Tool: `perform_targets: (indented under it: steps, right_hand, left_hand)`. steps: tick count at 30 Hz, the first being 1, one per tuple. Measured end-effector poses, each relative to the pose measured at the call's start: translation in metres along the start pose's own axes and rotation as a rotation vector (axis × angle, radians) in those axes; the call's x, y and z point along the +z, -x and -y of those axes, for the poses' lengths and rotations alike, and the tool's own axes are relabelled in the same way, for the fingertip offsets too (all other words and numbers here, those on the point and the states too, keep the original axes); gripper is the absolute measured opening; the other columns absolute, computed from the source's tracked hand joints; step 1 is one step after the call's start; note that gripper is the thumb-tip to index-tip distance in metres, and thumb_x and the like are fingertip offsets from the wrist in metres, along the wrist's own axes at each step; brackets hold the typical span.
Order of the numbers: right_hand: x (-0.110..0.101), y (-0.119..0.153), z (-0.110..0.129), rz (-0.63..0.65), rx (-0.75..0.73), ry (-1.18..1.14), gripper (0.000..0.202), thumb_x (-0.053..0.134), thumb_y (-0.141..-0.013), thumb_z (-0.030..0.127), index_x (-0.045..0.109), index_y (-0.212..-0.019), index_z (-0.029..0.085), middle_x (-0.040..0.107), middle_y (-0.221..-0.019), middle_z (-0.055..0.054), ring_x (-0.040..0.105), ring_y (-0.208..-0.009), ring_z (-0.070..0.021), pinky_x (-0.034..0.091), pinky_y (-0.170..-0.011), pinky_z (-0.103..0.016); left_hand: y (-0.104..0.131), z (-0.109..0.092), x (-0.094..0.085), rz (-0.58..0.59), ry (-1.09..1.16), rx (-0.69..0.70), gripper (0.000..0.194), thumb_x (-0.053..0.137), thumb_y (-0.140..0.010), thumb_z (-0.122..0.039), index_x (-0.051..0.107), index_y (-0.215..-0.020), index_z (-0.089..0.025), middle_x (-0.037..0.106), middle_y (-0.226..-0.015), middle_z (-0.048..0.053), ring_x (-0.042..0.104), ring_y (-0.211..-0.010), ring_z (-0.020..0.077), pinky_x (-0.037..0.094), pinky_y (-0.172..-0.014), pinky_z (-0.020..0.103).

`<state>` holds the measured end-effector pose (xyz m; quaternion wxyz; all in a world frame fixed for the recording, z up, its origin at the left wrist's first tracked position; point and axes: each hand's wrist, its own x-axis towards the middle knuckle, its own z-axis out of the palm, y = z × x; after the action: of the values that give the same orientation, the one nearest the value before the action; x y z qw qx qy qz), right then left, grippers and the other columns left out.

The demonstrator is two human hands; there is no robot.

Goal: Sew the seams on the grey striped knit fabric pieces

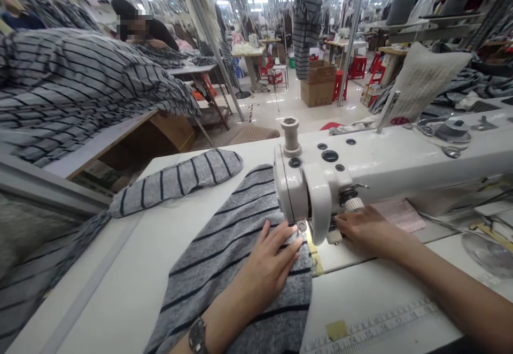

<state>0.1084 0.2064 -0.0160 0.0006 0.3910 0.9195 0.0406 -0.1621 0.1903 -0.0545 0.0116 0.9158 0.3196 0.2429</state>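
My left hand (268,260) lies flat with fingers spread on a grey knit piece with dark stripes (224,252). Its fingertips are beside the lit needle area of a white sewing machine (290,191). The cloth runs under the machine head and down toward me. My right hand (363,228) reaches in on the right of the head, below a ribbed white knob (354,204). Its fingertips are hidden behind the machine parts, so what they touch does not show. A watch (197,336) is on my left wrist.
Another striped piece (180,180) lies on the white table (108,279) to the left. A ruler strip (372,327) runs along the front right. Behind it is pink checked cloth (396,214). At far left, striped fabric is heaped (80,76), near a person (160,33).
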Motion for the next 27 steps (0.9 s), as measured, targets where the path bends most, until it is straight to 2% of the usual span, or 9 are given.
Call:
perform_targets:
  steps: [5, 11, 14, 17, 19, 21, 23, 25, 27]
  right_hand:
    - [0.004, -0.001, 0.002, -0.076, -0.009, -0.028, 0.025, 0.045, -0.083, 0.001, 0.06, -0.093, 0.018, 0.063, -0.073, -0.002, 0.049, -0.056, -0.013, 0.019, -0.051, -0.029]
    - [0.004, -0.001, 0.004, -0.132, -0.052, -0.04, 0.031, 0.039, -0.081, -0.004, 0.059, -0.091, 0.017, 0.057, -0.065, 0.0, 0.041, -0.049, -0.0121, 0.018, -0.048, -0.03]
    - [0.007, 0.001, 0.003, -0.15, -0.052, -0.049, 0.03, 0.039, -0.082, -0.002, 0.06, -0.092, 0.017, 0.057, -0.066, 0.0, 0.041, -0.049, -0.0116, 0.018, -0.048, -0.029]
    - [0.01, 0.003, 0.005, -0.099, -0.075, -0.069, 0.024, 0.044, -0.087, 0.002, 0.061, -0.096, 0.017, 0.063, -0.079, -0.003, 0.05, -0.058, -0.0122, 0.027, -0.052, -0.026]
    - [0.009, 0.003, 0.01, -0.056, -0.156, -0.092, 0.02, 0.047, -0.093, 0.009, 0.062, -0.103, 0.019, 0.064, -0.084, -0.004, 0.055, -0.065, -0.0142, 0.032, -0.056, -0.027]
    - [0.007, 0.003, 0.016, -0.023, -0.248, -0.12, 0.021, 0.048, -0.098, 0.015, 0.06, -0.114, 0.022, 0.063, -0.081, -0.002, 0.055, -0.066, -0.0151, 0.03, -0.055, -0.027]
    - [0.005, 0.002, 0.021, -0.018, -0.302, -0.142, 0.026, 0.048, -0.099, 0.018, 0.057, -0.123, 0.023, 0.061, -0.078, 0.0, 0.053, -0.062, -0.0142, 0.025, -0.051, -0.028]
    - [0.004, 0.001, 0.024, -0.031, -0.318, -0.148, 0.027, 0.049, -0.098, 0.018, 0.057, -0.124, 0.022, 0.061, -0.078, 0.0, 0.051, -0.06, -0.0134, 0.022, -0.05, -0.028]
    - [0.006, 0.002, 0.025, -0.036, -0.317, -0.152, 0.027, 0.05, -0.097, 0.018, 0.057, -0.123, 0.022, 0.061, -0.078, 0.0, 0.049, -0.059, -0.0127, 0.02, -0.049, -0.028]
  left_hand:
    - [-0.006, 0.006, -0.001, 0.002, 0.003, 0.016, 0.029, 0.041, -0.096, -0.013, 0.064, -0.114, -0.018, 0.069, -0.107, 0.012, 0.061, -0.119, 0.0295, 0.045, -0.105, 0.061]
    - [-0.009, 0.012, 0.0, -0.004, -0.007, 0.041, 0.029, 0.04, -0.097, -0.014, 0.063, -0.114, -0.018, 0.069, -0.102, 0.01, 0.063, -0.114, 0.0276, 0.048, -0.103, 0.056]
    - [-0.013, 0.013, -0.004, 0.004, -0.005, 0.081, 0.027, 0.04, -0.097, -0.014, 0.062, -0.113, -0.018, 0.068, -0.1, 0.011, 0.064, -0.112, 0.0281, 0.049, -0.102, 0.058]
    - [-0.014, 0.001, -0.013, 0.051, -0.028, 0.071, 0.026, 0.044, -0.094, -0.012, 0.062, -0.111, -0.018, 0.068, -0.102, 0.011, 0.065, -0.108, 0.0281, 0.051, -0.099, 0.058]
    - [-0.009, -0.014, -0.019, 0.11, -0.034, 0.031, 0.019, 0.049, -0.092, -0.014, 0.062, -0.107, -0.018, 0.067, -0.108, 0.012, 0.064, -0.109, 0.0287, 0.052, -0.099, 0.057]
    - [0.0, -0.027, -0.021, 0.136, -0.042, 0.019, 0.011, 0.054, -0.092, -0.02, 0.061, -0.1, -0.017, 0.066, -0.113, 0.014, 0.063, -0.112, 0.0305, 0.053, -0.098, 0.056]
    - [0.009, -0.032, -0.021, 0.098, -0.041, 0.051, 0.007, 0.054, -0.093, -0.021, 0.06, -0.092, -0.017, 0.066, -0.115, 0.015, 0.062, -0.115, 0.0304, 0.051, -0.101, 0.056]
    - [0.014, -0.029, -0.021, 0.046, 0.032, 0.049, 0.01, 0.051, -0.094, -0.017, 0.058, -0.087, -0.019, 0.068, -0.117, 0.012, 0.062, -0.118, 0.0268, 0.048, -0.106, 0.053]
    - [0.012, -0.024, -0.023, 0.036, 0.196, -0.058, 0.014, 0.047, -0.096, -0.016, 0.057, -0.087, -0.02, 0.069, -0.116, 0.009, 0.062, -0.119, 0.0227, 0.048, -0.107, 0.048]
